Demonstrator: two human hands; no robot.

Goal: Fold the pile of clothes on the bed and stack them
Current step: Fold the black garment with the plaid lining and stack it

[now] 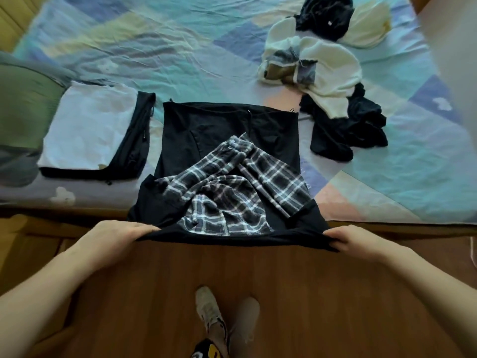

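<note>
Left hand and right hand pinch the black garment's near hem with curled fingers; the plaid shirt lies on it, unfolded pile at two o'clock.

Bedroom in a home, clothes being sorted at the bedside
A bed with a rumpled pastel patchwork sheet stretches away beyond the two hands' grip on the black garment; a folded stack of white on black lies left of the grip, a loose heap of cream and black clothes lies far to its right, a green-grey pillow sits further left, and a wooden floor with the person's pale shoes runs below the grip
</note>
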